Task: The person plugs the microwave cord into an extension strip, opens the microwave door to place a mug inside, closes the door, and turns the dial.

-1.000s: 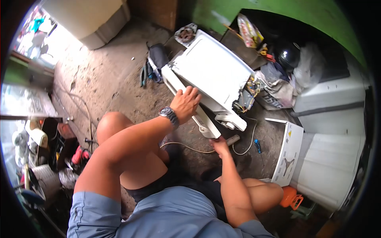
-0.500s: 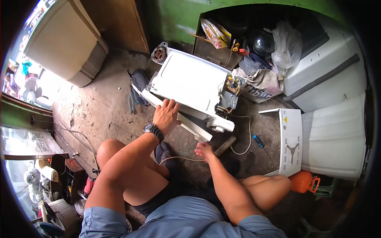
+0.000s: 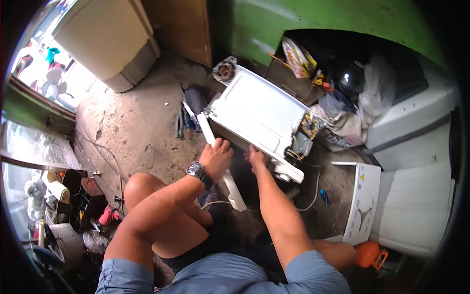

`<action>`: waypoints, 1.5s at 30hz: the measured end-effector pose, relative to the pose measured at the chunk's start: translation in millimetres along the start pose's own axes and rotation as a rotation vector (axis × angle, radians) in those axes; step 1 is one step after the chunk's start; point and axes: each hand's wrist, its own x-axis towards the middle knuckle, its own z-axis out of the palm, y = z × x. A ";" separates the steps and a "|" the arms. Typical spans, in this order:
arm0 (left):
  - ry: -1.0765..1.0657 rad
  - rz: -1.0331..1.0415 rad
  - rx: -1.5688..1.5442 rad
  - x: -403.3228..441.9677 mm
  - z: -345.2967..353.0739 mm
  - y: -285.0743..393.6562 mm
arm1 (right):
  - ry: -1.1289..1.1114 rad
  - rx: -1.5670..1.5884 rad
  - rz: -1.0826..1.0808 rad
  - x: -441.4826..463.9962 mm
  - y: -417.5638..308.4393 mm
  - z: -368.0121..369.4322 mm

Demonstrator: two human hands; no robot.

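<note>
A white microwave oven [image 3: 257,103] without its outer cover sits on the floor in front of me, its wiring bared at the right end. Its long white door [image 3: 234,191] stands swung out toward me. My left hand [image 3: 217,159], with a watch on the wrist, is closed over the door's upper edge near its middle. My right hand [image 3: 256,159] reaches to the front opening, fingers extended at the front frame's edge; its fingertips are partly hidden in the dark there. The cavity's inside is mostly in shadow.
A blue screwdriver [image 3: 324,197] lies right of the oven, near a pale cord [image 3: 313,198]. The white vented cover [image 3: 362,206] stands farther right, by an orange container [image 3: 369,255]. Behind the oven are a round motor-like part [image 3: 225,71] and bags [image 3: 338,122]. A dark pouch [image 3: 195,100] lies left.
The microwave door has swung farther out from the body, my left hand staying on it. My right hand has moved from the door's near end up to the front opening. The view has shifted.
</note>
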 end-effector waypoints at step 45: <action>0.034 -0.579 -0.956 -36.9 38.9 1.0 | -0.348 -0.380 -0.013 -163.4 16.2 -116.7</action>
